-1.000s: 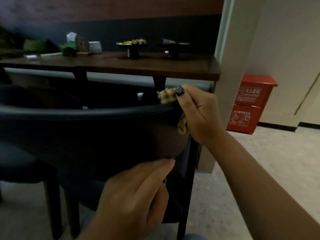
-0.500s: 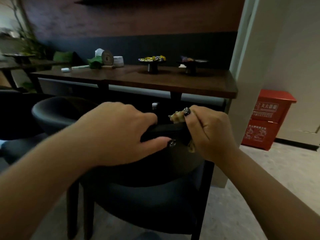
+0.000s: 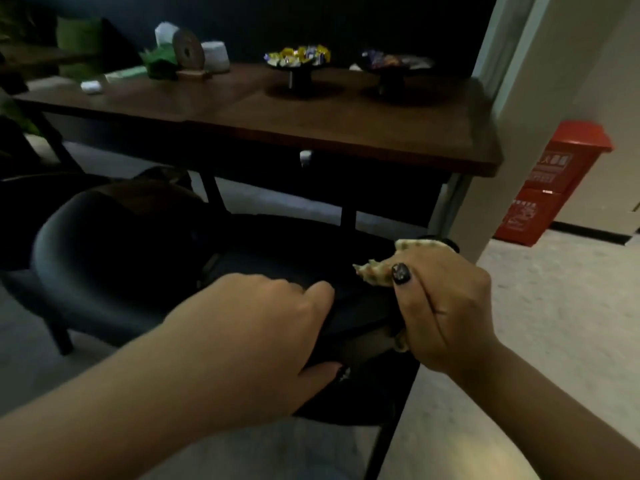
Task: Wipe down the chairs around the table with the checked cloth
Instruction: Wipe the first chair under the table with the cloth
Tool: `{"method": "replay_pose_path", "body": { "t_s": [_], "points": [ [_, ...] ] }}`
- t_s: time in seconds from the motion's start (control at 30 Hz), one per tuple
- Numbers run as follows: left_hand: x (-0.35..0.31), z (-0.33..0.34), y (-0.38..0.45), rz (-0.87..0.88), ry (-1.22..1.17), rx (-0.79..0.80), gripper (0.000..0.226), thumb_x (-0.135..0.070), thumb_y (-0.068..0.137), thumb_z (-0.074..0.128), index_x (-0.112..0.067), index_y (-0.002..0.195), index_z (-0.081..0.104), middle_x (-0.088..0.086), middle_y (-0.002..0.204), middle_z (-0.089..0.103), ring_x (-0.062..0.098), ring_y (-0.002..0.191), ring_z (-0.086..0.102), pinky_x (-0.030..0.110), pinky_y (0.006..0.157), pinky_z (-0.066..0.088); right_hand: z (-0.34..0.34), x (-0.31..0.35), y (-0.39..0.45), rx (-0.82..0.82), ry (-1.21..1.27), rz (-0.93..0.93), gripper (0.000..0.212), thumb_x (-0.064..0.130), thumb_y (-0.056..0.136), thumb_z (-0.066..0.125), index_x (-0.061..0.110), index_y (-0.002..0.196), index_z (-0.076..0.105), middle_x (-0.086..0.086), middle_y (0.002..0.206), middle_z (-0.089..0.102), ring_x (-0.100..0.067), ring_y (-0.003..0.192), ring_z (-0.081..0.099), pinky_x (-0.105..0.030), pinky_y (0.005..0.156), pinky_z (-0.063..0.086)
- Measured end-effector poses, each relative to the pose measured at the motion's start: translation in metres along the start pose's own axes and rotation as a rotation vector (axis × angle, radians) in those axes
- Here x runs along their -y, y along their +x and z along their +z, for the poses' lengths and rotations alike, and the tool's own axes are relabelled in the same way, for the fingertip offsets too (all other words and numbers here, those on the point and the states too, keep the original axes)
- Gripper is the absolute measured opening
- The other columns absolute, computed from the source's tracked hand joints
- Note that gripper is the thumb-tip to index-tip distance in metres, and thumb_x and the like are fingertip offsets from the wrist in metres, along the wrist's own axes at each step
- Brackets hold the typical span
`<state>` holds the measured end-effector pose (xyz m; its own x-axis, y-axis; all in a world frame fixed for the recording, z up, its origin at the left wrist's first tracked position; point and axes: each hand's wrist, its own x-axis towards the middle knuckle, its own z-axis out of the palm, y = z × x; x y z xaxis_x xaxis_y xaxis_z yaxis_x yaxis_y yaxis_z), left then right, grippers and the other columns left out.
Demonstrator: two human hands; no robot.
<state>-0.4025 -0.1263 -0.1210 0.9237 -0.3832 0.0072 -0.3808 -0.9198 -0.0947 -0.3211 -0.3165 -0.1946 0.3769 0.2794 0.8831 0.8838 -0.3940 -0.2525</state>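
At the chair back: both hands work on its top edge.
Left hand (image 3: pixel 263 327): fingers curled over the chair (image 3: pixel 349 317) rim, probably to steady it.
Right hand (image 3: pixel 446 306): fingers pinching the checked cloth (image 3: pixel 377 271) against the rim's right end, to wipe.

Left hand (image 3: pixel 263 327) is now gripping the top rim of the chair back (image 3: pixel 349 327), fingers over the far side and thumb underneath; a second ago it was hovering low below the backrest, touching nothing. Right hand (image 3: pixel 446 306) is sliding the checked cloth (image 3: pixel 377 271) along the rim toward the right end of the chair back, and more cloth is showing above the knuckles. Head camera is tipping downward: the table (image 3: pixel 311 119) top is filling more of the view, and the neighbouring chair (image 3: pixel 114 251) is showing its seat shell.
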Motion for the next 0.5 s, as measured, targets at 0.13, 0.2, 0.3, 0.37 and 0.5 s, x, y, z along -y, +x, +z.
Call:
{"method": "replay_pose_path", "body": {
  "t_s": [0.13,0.2,0.3,0.37,0.5],
  "points": [
    [0.001,-0.003,-0.002,0.013,-0.041,0.055,0.036,-0.066,0.086,0.035,-0.034,0.101,0.032,-0.011,0.091,0.055,0.013,0.081,0.059,0.031,0.061,0.043,-0.008,0.011,0.005,0.121,-0.092,0.136,0.041,0.018,0.096,0.038,0.002,0.086,0.074,-0.009,0.084,0.072,-0.025,0.077,0.068,-0.044,0.074,0.052],
    [0.0,-0.003,-0.002,0.003,-0.071,0.065,0.034,-0.063,0.088,0.037,-0.031,0.101,0.032,-0.01,0.092,0.056,0.014,0.08,0.058,0.031,0.059,0.041,-0.013,0.018,0.009,0.206,-0.143,0.169,0.039,0.018,0.095,0.039,0.002,0.088,0.074,-0.01,0.087,0.072,-0.026,0.08,0.067,-0.042,0.078,0.051],
    [-0.001,-0.004,-0.003,-0.012,-0.11,0.082,0.033,-0.058,0.089,0.04,-0.028,0.103,0.037,-0.008,0.094,0.058,0.015,0.079,0.058,0.031,0.06,0.043,-0.019,0.03,0.019,0.34,-0.2,0.228,0.036,0.018,0.095,0.04,0.003,0.094,0.073,-0.01,0.092,0.072,-0.026,0.087,0.067,-0.039,0.087,0.05],
    [-0.001,-0.005,-0.004,-0.025,-0.13,0.098,0.037,-0.057,0.089,0.041,-0.027,0.11,0.04,-0.007,0.1,0.06,0.015,0.083,0.059,0.032,0.066,0.049,-0.021,0.041,0.027,0.442,-0.212,0.219,0.036,0.019,0.094,0.041,0.003,0.096,0.073,-0.011,0.095,0.072,-0.027,0.091,0.068,-0.037,0.09,0.05],
    [0.006,-0.015,-0.007,-0.075,-0.287,0.242,0.071,-0.069,0.086,0.038,-0.027,0.143,0.034,-0.006,0.128,0.057,0.016,0.11,0.056,0.033,0.091,0.047,-0.028,0.05,0.046,0.685,-0.17,0.334,0.043,0.031,0.094,0.038,0.005,0.113,0.068,-0.009,0.109,0.07,-0.025,0.102,0.065,-0.034,0.098,0.044]
  ]
}}
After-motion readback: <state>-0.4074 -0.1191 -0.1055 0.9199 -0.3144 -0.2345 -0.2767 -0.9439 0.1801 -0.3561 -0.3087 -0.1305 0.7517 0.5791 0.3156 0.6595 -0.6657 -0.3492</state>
